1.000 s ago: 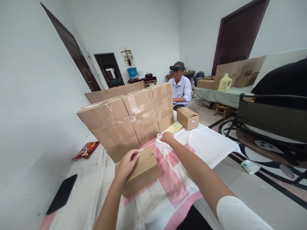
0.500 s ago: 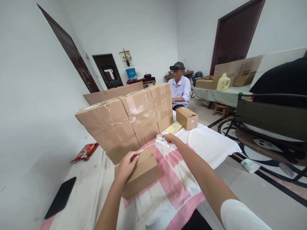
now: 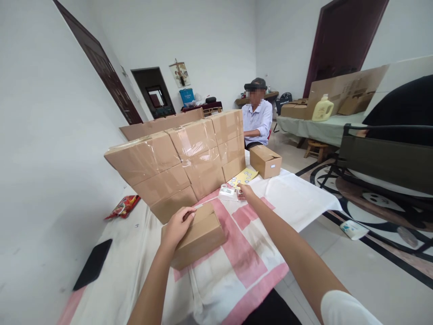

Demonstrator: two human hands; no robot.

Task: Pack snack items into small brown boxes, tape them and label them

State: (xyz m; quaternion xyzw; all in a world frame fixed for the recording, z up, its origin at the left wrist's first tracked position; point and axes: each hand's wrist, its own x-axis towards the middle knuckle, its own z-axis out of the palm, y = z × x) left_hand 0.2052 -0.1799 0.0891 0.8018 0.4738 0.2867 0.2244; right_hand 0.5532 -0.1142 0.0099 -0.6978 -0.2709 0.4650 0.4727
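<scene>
in the head view, a small cardboard box (image 3: 199, 234) is seen lying near the front of the counter (image 3: 297, 205), on a white cloth with pink squares. the left hand (image 3: 177, 225) is laid on the box's top, fingers loosely spread and bent over the far edge, nothing gripped. the right hand (image 3: 246, 192) is stretched further out, its fingertips touching a small white tape roll (image 3: 227, 193); whether the roll is gripped cannot be told.

just behind the box, the way forward is blocked by a stack of boxes (image 3: 182, 167), three high, plain brown card with glossy clear tape over the seams. a yellow sheet (image 3: 244, 177) is laid flat beside the stack, and a single box (image 3: 265, 161) is set beyond it. a seated person (image 3: 257, 119) is found behind these.

towards the wall on the left, a black phone (image 3: 93, 264) and a red wrapper (image 3: 123, 206) are kept well apart from the hands. bare cloth is left open to the right of the small box, up to the counter's edge, past which a folding chair (image 3: 385, 158) is stood on the floor.
</scene>
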